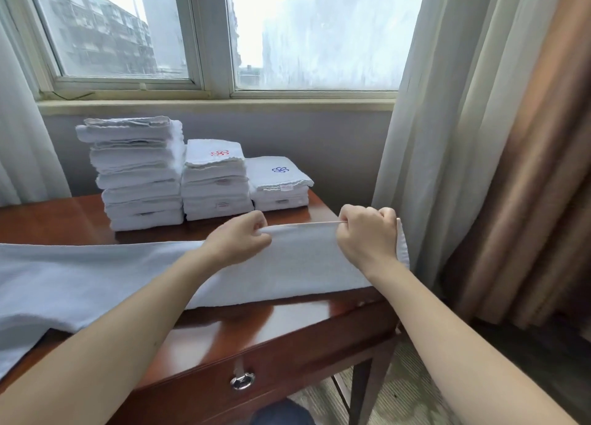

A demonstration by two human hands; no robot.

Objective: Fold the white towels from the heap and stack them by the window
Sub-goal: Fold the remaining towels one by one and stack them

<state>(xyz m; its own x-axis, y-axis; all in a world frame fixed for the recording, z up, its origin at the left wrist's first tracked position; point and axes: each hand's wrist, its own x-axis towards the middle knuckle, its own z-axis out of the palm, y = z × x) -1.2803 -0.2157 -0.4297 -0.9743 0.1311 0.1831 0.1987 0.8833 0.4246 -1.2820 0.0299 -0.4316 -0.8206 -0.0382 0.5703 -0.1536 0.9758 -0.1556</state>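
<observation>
A long white towel lies spread across the wooden table, running from the left edge to the right end. My left hand and my right hand each grip the towel's far right edge, lifted a little and pulled taut between them. Behind them, below the window, stand three stacks of folded white towels: a tall stack on the left, a middle stack with a red emblem on top, and a low stack with a blue emblem.
A window sill runs above the stacks. Pale and brown curtains hang close to the table's right end. The table has a front drawer with a metal ring pull. Patterned carpet shows at the lower right.
</observation>
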